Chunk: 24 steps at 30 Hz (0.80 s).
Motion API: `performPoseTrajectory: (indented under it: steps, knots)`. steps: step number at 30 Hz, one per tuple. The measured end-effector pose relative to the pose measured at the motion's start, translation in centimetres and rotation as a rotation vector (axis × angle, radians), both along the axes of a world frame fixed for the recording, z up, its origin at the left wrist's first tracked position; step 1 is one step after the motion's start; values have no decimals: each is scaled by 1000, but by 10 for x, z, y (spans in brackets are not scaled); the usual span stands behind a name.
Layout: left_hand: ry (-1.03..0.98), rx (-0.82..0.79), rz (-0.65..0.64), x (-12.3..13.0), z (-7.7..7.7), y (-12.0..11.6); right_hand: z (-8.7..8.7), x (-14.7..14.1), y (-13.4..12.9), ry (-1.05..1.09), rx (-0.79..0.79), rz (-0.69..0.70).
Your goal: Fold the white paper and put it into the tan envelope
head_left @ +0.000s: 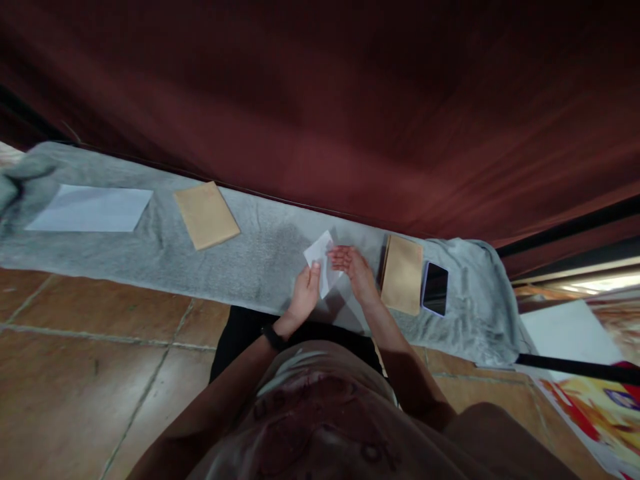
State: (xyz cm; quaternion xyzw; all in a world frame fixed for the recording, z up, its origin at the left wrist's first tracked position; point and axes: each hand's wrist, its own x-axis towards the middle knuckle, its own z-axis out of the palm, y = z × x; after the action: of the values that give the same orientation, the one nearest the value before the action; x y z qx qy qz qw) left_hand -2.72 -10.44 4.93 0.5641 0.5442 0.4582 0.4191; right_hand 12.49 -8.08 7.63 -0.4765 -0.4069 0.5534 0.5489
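Note:
A small white folded paper (317, 252) is held above the grey cloth (260, 267), close to its front edge. My left hand (306, 288) grips the paper's lower left side, thumb on top. Beside it, my right hand (350, 265) has its fingers stretched out, with the fingertips over or against the paper's right part; whether they touch it is hard to tell. A black band circles my left wrist.
On the cloth lie a white sheet (93, 209) at far left, a tan envelope (207, 217) left of centre, a stack of tan envelopes (403, 275) and a phone (435, 289) at right. A dark red fabric (320, 120) rises behind.

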Motion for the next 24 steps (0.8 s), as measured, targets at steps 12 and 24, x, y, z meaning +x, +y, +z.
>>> performPoseTrajectory:
  steps: [12, 24]
  knots:
    - [-743, -391, 505, 0, -33, 4, -63, -27, -41, -873, 233, -64]
    - [-839, -437, 594, -5, -11, 11, -82, -13, -18, -433, -167, -119]
